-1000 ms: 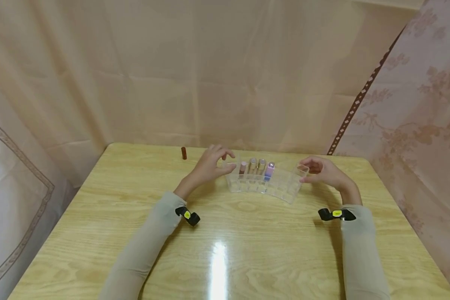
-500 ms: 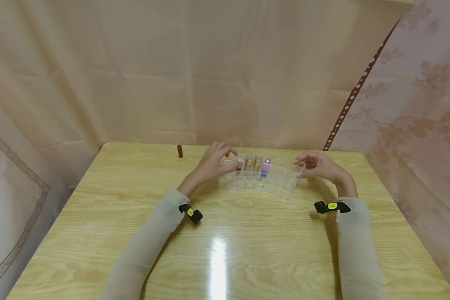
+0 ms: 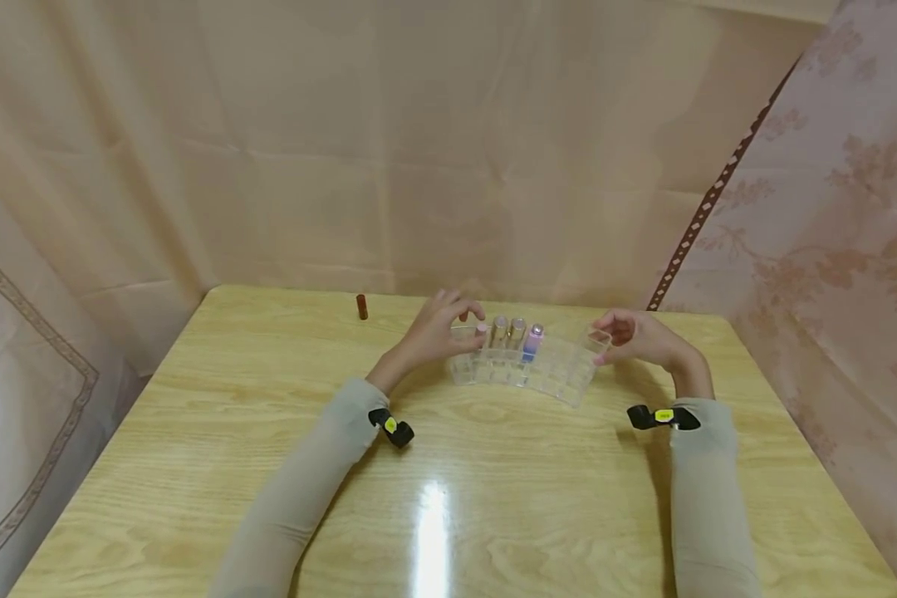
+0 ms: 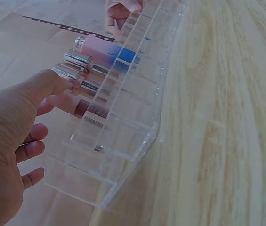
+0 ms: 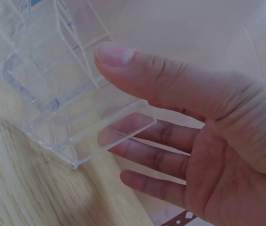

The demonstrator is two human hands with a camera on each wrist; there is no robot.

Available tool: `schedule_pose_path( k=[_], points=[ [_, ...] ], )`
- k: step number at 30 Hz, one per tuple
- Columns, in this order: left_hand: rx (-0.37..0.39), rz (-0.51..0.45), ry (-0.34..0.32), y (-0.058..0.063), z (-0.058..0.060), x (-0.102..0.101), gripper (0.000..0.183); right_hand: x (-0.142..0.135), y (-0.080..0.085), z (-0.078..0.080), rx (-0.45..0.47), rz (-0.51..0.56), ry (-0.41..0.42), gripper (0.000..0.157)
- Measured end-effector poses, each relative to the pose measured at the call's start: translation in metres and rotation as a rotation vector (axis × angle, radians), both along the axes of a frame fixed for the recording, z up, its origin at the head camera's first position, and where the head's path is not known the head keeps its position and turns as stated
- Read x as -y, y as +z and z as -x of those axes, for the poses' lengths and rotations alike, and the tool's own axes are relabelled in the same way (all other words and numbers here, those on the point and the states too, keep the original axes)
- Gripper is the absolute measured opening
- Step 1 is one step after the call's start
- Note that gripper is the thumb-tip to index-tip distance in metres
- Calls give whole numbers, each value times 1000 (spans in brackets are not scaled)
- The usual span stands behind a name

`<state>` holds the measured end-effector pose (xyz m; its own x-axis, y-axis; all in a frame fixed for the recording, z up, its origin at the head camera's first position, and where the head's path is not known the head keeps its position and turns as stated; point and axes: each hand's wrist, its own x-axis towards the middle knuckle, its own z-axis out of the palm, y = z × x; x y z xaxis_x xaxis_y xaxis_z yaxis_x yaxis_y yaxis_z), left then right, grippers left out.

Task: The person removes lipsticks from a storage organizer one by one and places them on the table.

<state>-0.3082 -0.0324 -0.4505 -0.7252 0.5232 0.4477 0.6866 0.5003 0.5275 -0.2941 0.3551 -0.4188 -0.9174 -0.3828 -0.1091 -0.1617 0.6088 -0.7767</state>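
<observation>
A clear compartment lipstick organizer (image 3: 538,378) stands on the table, slightly curved. Several lipsticks are upright in its back row: a pink-topped lipstick with a dark red base (image 4: 71,103), two gold ones with shiny caps, and a pink-and-blue lipstick (image 3: 533,342). My left hand (image 3: 437,330) is at the organizer's left end, its thumb and index finger pinching the top of the pink-topped lipstick; the other fingers are loosely bent. With my right hand (image 5: 189,127) I hold the organizer's right end, thumb on one side and fingers behind the clear wall.
A dark red-brown lipstick tube (image 3: 362,306) stands alone near the table's back edge, left of my left hand. The wooden table (image 3: 493,498) carries a bright light reflection. Beige cloth (image 3: 419,166) hangs behind, patterned cloth at the right.
My left hand has moved right from the organizer's left edge, and its thumb and index finger have come around the pink-topped lipstick. My right hand stays at the right end.
</observation>
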Motion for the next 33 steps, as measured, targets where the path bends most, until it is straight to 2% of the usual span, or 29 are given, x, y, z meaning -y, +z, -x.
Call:
schedule_pose_path(
  k=[8,17,33],
  points=[
    [-5,-16,15,-6,-5,0,25,-2,-2,-3,7,15,1,51],
    [-21,-19,17,-9,-3,-1,21,-4,-1,-2,7,-2,5,52],
    [-188,80,36,-8,0,-4,18,-4,-1,0,1,2,-11,52]
  ],
)
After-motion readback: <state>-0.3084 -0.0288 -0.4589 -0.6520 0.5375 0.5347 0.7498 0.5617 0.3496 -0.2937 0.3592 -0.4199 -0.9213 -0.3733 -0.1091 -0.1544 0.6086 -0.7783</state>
